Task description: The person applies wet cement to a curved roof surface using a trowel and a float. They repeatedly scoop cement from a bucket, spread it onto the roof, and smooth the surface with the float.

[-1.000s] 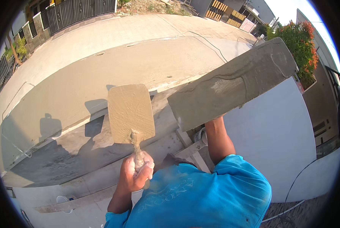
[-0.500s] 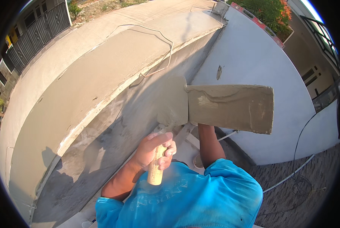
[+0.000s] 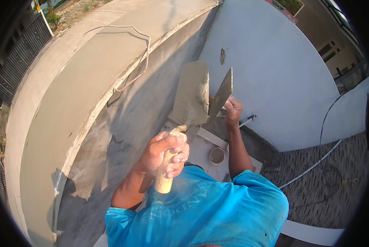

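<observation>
My left hand (image 3: 166, 150) grips the pale wooden handle of a trowel. Its squarish blade (image 3: 188, 90) points away from me, coated in grey mortar, with a lump along its right edge. My right hand (image 3: 233, 111) is closed on the handle of a rectangular plastering float (image 3: 221, 94), turned almost upright and edge-on just right of the blade. Whether the two tools touch is hard to tell.
A plastered wall top (image 3: 69, 90) curves along the left, with a bent wire (image 3: 147, 53) on it. A white wall (image 3: 267, 70) stands ahead right. Below are a small bucket (image 3: 216, 154), a pale pipe (image 3: 312, 164), a black cable (image 3: 323, 123) and dark textured tiles (image 3: 300, 193).
The float has turned from broad and flat to nearly edge-on, and the trowel blade has moved up beside it. The view has swung toward the white wall.
</observation>
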Demonstrator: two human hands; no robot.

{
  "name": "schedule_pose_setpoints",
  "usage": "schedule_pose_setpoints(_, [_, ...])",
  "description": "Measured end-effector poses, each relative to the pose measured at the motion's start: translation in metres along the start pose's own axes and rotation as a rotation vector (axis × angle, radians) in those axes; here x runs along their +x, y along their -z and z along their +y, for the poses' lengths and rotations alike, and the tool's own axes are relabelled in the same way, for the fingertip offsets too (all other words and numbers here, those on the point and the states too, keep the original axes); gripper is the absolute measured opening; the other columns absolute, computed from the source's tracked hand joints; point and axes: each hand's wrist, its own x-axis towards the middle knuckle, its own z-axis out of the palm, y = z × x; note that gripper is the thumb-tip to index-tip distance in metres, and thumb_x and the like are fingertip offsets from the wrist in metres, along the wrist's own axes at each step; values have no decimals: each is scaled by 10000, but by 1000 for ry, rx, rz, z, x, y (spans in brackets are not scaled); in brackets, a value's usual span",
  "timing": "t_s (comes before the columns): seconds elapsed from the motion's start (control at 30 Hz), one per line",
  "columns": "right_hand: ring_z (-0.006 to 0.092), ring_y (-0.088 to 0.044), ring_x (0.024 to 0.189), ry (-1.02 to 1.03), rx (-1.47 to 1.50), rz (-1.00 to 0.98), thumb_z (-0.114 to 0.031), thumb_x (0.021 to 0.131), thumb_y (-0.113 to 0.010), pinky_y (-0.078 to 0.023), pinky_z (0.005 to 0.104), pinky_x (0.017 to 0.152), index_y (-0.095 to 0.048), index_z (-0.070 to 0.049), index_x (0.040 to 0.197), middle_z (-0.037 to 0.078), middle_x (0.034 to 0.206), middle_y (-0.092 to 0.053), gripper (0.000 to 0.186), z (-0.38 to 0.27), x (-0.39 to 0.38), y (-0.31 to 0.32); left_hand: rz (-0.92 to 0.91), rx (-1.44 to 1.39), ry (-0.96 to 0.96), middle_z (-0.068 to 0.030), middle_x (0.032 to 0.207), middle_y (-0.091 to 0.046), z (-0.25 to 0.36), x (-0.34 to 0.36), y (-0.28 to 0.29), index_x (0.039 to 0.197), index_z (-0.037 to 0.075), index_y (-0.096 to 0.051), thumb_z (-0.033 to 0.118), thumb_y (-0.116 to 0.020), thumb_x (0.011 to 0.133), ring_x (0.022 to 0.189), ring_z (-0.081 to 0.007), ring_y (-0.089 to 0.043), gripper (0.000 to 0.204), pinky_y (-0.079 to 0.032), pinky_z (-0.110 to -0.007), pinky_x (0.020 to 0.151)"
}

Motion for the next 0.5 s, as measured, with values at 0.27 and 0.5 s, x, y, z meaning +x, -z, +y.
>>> schedule_pose_setpoints(0.27, [236, -653, 988, 193, 890, 89, -293, 973, -521, -558, 376, 830, -536, -25, 1259, 113, 1148, -629, 393, -3, 24, -20, 159, -57, 108, -46, 618, -504, -36, 55, 28, 732, 108, -467, 274, -597, 937, 396, -133, -474, 294, -417, -310, 368])
schedule_pose_setpoints(0.5, [143, -624, 850, 27, 362, 157, -180, 928, -577, -489, 285, 744, -683, -2, 940, 49, 883, -677, 208, 20, 8, -26, -9, -171, 218, -39, 614, -494, -31, 65, 9, 720, 117, -467, 278, -568, 950, 390, -124, -461, 299, -433, -306, 371])
